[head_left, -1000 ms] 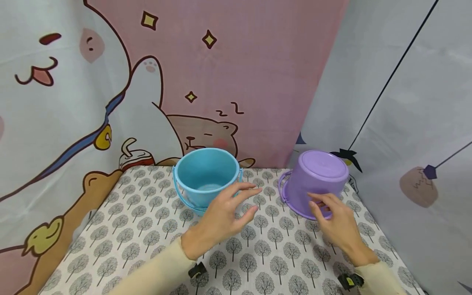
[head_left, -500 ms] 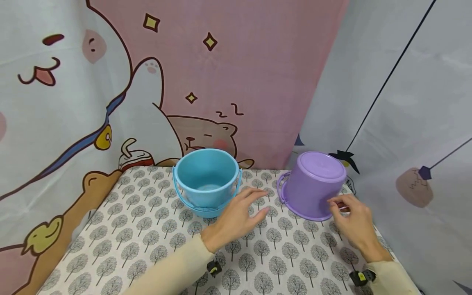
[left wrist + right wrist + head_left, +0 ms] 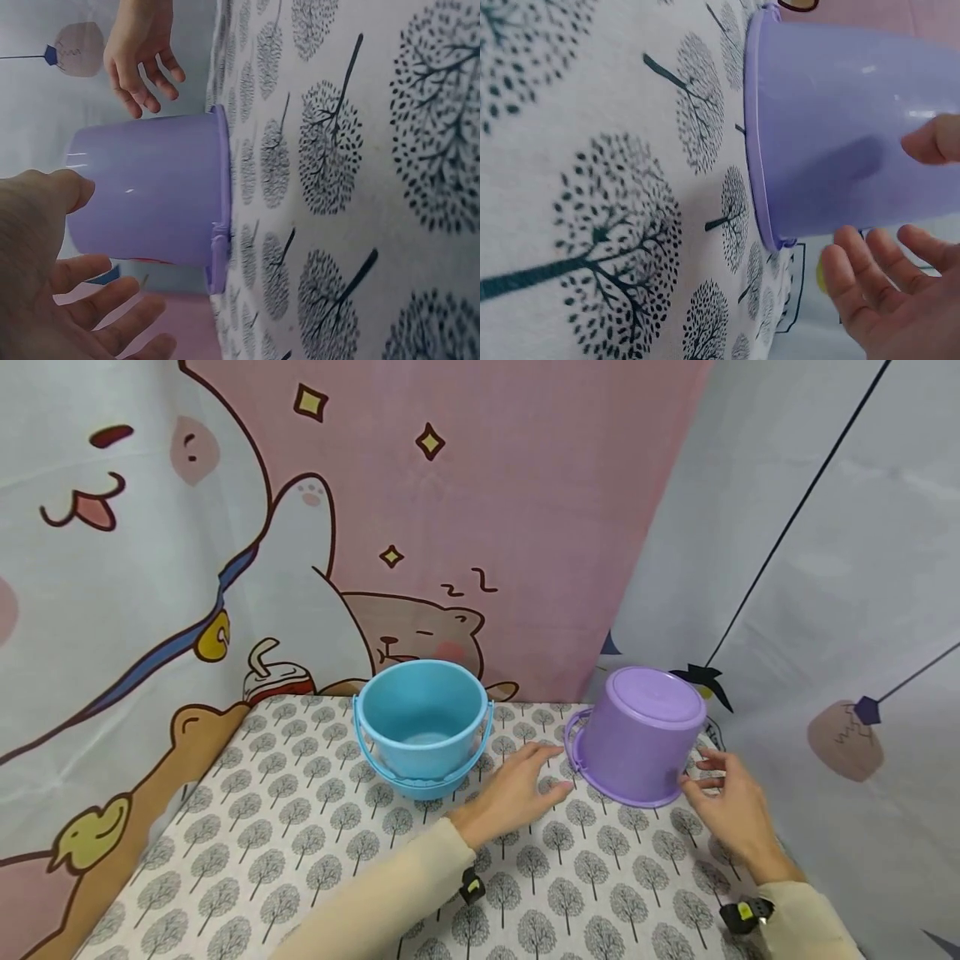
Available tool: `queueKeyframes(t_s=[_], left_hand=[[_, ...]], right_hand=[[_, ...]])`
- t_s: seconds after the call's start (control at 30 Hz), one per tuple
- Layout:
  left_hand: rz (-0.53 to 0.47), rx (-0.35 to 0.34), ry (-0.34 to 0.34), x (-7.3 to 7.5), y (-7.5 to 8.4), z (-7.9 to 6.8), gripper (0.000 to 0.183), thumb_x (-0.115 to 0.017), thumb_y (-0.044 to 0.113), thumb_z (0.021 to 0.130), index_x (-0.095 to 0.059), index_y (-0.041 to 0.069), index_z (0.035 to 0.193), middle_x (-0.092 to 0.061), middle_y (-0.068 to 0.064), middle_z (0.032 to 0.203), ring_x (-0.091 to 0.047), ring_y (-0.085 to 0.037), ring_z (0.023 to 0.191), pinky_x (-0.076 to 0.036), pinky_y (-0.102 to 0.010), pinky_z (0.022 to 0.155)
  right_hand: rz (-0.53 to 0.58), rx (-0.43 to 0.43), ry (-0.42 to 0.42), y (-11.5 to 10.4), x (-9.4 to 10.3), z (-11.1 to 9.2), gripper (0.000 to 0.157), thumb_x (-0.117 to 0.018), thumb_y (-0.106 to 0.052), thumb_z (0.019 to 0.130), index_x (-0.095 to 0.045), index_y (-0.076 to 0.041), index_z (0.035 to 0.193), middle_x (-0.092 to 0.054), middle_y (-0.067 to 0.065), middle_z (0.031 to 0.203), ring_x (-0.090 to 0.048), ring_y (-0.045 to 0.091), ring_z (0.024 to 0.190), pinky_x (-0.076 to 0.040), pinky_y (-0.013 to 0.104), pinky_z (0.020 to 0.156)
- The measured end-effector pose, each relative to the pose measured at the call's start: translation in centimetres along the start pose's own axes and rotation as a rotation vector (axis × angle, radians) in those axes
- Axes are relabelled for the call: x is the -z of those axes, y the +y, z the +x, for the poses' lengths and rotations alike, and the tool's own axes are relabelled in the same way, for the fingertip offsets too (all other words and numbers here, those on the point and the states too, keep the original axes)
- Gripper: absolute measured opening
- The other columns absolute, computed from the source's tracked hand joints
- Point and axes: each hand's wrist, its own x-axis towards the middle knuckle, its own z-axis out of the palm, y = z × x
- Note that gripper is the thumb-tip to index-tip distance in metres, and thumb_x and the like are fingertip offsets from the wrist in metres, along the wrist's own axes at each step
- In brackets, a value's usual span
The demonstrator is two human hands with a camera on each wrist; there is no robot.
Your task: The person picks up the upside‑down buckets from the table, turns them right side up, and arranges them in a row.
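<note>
A purple bucket (image 3: pixel 637 743) stands upside down at the right of the table, its rim on the cloth and its handle out to the left. My left hand (image 3: pixel 521 789) is left of the bucket and in front of it, fingers spread with nothing in them. Close by the bucket's right side, my right hand (image 3: pixel 727 806) has its thumb and fingers apart around the lower edge. In the right wrist view the right fingers (image 3: pixel 855 274) lie beside the bucket wall. A light blue bucket (image 3: pixel 423 714) stands upright to the left, its handle hanging down in front.
The table is covered by a white cloth (image 3: pixel 300 877) printed with grey trees. Behind it hangs a pink and white curtain (image 3: pixel 525 527) with cartoon animals, and a pale curtain (image 3: pixel 847 610) closes off the right side.
My left hand has moved right, away from the blue bucket and toward the purple one. The right hand has shifted from in front of the purple bucket to its right side.
</note>
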Motion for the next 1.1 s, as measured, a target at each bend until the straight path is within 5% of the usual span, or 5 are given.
queueKeyframes(t_s=[0.17,0.3,0.6,1.1], left_hand=[[0.000,0.024,-0.021,-1.7,-0.4,1.3,0.073,-0.073,0.052,0.114,-0.052,0.020,0.176,-0.061,-0.005,0.174,-0.065,-0.029,0.156,-0.060,-0.053,0.128],[-0.006,0.067,-0.028,-2.7,-0.6,2.3,0.078,-0.075,0.053,0.113,-0.047,0.023,0.179,-0.060,-0.006,0.175,-0.066,-0.031,0.155,-0.062,-0.056,0.126],[-0.044,0.089,-0.077,-5.0,-0.6,4.9,0.092,-0.081,0.053,0.109,-0.035,0.029,0.185,-0.050,-0.009,0.184,-0.056,-0.032,0.166,-0.056,-0.063,0.131],[-0.040,0.144,-0.095,-6.8,-0.7,7.4,0.102,-0.084,0.050,0.107,-0.028,0.021,0.187,-0.043,-0.015,0.188,-0.051,-0.034,0.170,-0.049,-0.056,0.139]], right_hand=[[0.034,-0.032,-0.150,0.9,0.2,0.9,0.097,-0.080,-0.041,0.112,-0.029,0.010,0.177,-0.052,0.043,0.165,-0.069,0.062,0.135,-0.072,0.053,0.091],[0.061,-0.049,-0.259,1.3,0.0,1.4,0.112,-0.082,-0.047,0.110,-0.016,0.009,0.181,-0.039,0.047,0.174,-0.059,0.068,0.146,-0.063,0.079,0.110],[0.066,-0.044,-0.311,3.0,-0.8,1.5,0.124,-0.086,-0.054,0.106,-0.010,0.008,0.183,-0.033,0.048,0.178,-0.051,0.074,0.151,-0.053,0.087,0.117],[0.085,-0.050,-0.370,3.3,-1.5,2.3,0.134,-0.088,-0.055,0.104,0.001,0.002,0.185,-0.027,0.046,0.182,-0.045,0.075,0.156,-0.053,0.087,0.117]])
